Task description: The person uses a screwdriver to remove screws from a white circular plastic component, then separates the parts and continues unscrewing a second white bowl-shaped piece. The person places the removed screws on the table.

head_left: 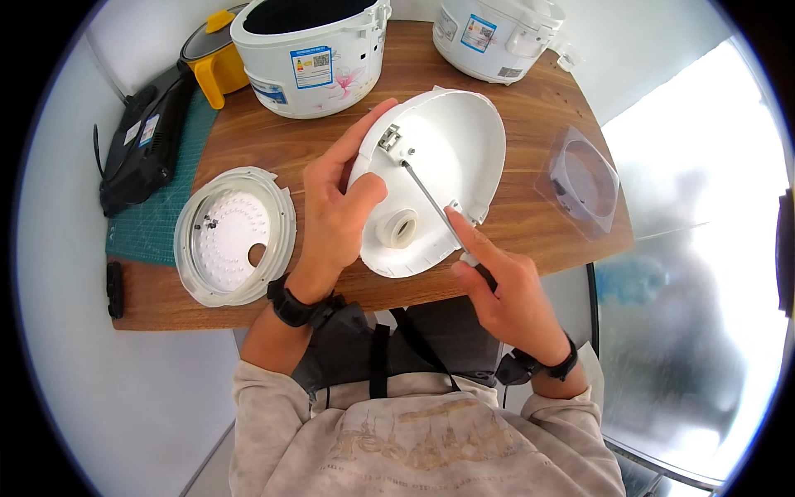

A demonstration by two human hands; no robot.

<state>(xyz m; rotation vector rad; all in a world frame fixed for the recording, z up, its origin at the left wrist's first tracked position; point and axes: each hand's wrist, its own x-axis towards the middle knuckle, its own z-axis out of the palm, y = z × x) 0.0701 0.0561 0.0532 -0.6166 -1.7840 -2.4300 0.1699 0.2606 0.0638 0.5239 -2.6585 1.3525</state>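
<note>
A white rice cooker lid shell (451, 157) is tilted up over the wooden table, its hollow inside facing me. My left hand (335, 199) grips its left rim, thumb on the inner side and fingers behind. In my right hand (509, 294) is a screwdriver (432, 201) with a long metal shaft; the index finger lies along the shaft. Its tip meets a small post beside a metal hinge piece (390, 138) near the upper left rim. A round collar (403, 228) stands out low inside the shell. Most of the screwdriver's handle is hidden by my fingers.
A round inner lid plate (286, 217) with small screws (210, 222) on it lies at left. Rice cooker bodies (348, 83) (497, 50) stand behind. A clear plastic part (585, 186) lies at right; a yellow pot (217, 74) and black device (149, 141) sit at far left.
</note>
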